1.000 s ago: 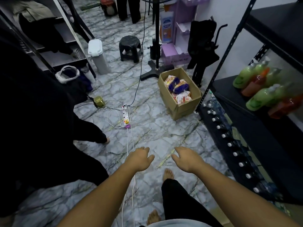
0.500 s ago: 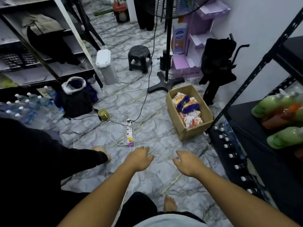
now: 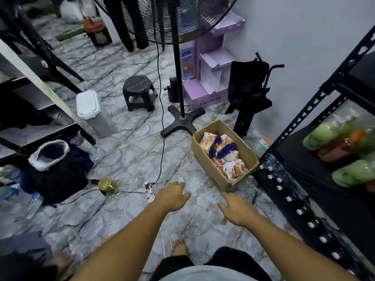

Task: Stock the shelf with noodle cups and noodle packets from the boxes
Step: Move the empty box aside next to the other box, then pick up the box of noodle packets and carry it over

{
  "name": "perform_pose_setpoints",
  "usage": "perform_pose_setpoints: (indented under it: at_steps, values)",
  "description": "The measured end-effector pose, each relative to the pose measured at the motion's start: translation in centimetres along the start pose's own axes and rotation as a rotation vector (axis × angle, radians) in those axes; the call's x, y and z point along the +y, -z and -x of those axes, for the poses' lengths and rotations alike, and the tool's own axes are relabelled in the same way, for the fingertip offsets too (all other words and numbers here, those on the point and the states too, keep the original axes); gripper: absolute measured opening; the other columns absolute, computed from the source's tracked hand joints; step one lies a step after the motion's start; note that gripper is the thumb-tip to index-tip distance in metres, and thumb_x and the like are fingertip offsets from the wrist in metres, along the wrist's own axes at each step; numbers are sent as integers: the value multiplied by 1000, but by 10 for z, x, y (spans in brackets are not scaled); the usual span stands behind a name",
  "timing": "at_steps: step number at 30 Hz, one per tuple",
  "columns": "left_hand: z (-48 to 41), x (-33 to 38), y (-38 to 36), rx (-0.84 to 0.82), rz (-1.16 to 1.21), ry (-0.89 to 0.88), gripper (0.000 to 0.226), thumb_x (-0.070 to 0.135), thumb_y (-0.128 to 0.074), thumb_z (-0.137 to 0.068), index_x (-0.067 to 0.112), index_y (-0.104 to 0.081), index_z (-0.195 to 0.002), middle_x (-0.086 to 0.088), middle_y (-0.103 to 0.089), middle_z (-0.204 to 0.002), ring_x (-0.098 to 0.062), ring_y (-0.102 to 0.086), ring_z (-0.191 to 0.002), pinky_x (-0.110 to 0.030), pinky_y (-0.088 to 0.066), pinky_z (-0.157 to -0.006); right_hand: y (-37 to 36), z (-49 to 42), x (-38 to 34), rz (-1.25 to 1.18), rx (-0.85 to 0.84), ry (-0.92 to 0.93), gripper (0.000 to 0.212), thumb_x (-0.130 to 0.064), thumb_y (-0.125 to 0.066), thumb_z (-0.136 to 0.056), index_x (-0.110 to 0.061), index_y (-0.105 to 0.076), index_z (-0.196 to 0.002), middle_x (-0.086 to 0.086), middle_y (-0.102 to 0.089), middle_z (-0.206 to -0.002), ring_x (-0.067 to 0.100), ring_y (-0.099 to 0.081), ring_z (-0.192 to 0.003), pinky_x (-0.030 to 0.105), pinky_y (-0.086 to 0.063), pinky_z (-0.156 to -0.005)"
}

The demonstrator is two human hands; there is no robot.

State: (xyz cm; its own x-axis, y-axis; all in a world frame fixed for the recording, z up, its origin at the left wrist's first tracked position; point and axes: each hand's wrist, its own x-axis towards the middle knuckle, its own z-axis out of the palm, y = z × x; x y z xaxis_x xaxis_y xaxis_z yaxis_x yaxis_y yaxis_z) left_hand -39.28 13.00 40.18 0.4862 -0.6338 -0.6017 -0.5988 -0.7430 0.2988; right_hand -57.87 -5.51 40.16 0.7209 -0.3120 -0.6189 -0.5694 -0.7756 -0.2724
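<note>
Early stage: left hand (image 3: 172,196) and right hand (image 3: 236,209) are empty with fingers loose, noodle packets (image 3: 223,155) sit in the floor box (image 3: 207,162) beside the right shelf (image 3: 294,151), none visibly shelved.

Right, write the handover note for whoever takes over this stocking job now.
Left hand: open, empty, held out above the floor.
Right hand: open, empty, just short of the cardboard box.
Noodle packets: in the open box, which sits on the floor beside the black shelf. No noodle cups in view.
Done: no noodles visible on the shelf, which holds green and orange bottles.
Left: take packets from the box and put them on the shelf.
</note>
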Motion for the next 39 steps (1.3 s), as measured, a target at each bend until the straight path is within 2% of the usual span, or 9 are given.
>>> perform_pose_setpoints:
  at_steps: [3, 6, 9, 14, 23, 27, 31, 35, 39]
  values:
    - [-35, -11, 36, -30, -78, -66, 64, 52, -38, -107, 10, -36, -155, -15, -38, -158, -35, -40, -143, -46, -39, -112, 13, -22, -13, -78, 35, -98, 56, -51, -32, -105, -15, -42, -148, 11, -51, -147, 32, -49, -131, 42, -45, -101]
    - [-70, -14, 65, -38, -146, -130, 64, 54, -39, -106, 10, -40, -153, -15, -43, -154, -34, -44, -139, -48, -42, -109, 26, -40, -17, -154, 94, -162, 48, -51, -35, -102, -18, -49, -134, 11, -59, -134, 33, -55, -119, 42, -48, -93]
    - [-107, -11, 89, -47, -202, -168, 62, 55, -40, -104, 11, -45, -148, -15, -48, -149, -34, -48, -133, -50, -45, -106, 43, -54, -15, -217, 159, -226, 49, -53, -37, -102, -21, -49, -137, 10, -62, -131, 33, -58, -116, 41, -50, -91]
    - [-158, 11, 131, -49, -260, -240, 64, 54, -41, -104, 15, -38, -154, -14, -45, -154, -33, -46, -138, -49, -43, -109, 75, -75, -5, -261, 189, -297, 57, -51, -35, -105, -19, -40, -152, 10, -52, -148, 34, -49, -133, 43, -44, -106]
    - [-225, 45, 189, -73, -312, -332, 48, 50, -41, -99, 18, -52, -133, -11, -59, -135, -31, -56, -120, -48, -51, -97, 118, -103, 20, -265, 232, -401, 59, -55, -31, -101, -16, -50, -141, 10, -58, -139, 31, -55, -125, 41, -48, -100]
    - [-255, 54, 202, -129, -356, -396, 45, 47, -41, -103, 16, -49, -136, -11, -53, -141, -32, -52, -126, -49, -48, -99, 121, -117, 21, -353, 259, -481, 58, -57, -31, -100, -17, -52, -137, 11, -57, -141, 31, -53, -127, 45, -45, -103]
    - [-293, 60, 214, -185, -386, -490, 53, 43, -44, -104, 14, -43, -149, -14, -51, -148, -33, -50, -131, -45, -45, -105, 120, -127, 15, -459, 281, -585, 63, -57, -30, -101, -22, -40, -152, 12, -47, -153, 32, -46, -137, 46, -37, -113]
    - [-336, 62, 225, -239, -440, -584, 53, 43, -46, -105, 12, -43, -147, -17, -56, -138, -34, -55, -122, -40, -45, -94, 122, -132, 4, -585, 351, -719, 60, -49, -37, -106, -18, -32, -157, 12, -47, -154, 31, -43, -141, 39, -35, -114]
    - [-379, 61, 240, -259, -441, -645, 57, 45, -49, -103, 17, -41, -152, -13, -56, -139, -34, -57, -121, -39, -48, -90, 121, -142, -4, -757, 400, -834, 56, -46, -38, -106, -20, -35, -156, 10, -53, -149, 30, -48, -136, 38, -45, -106]
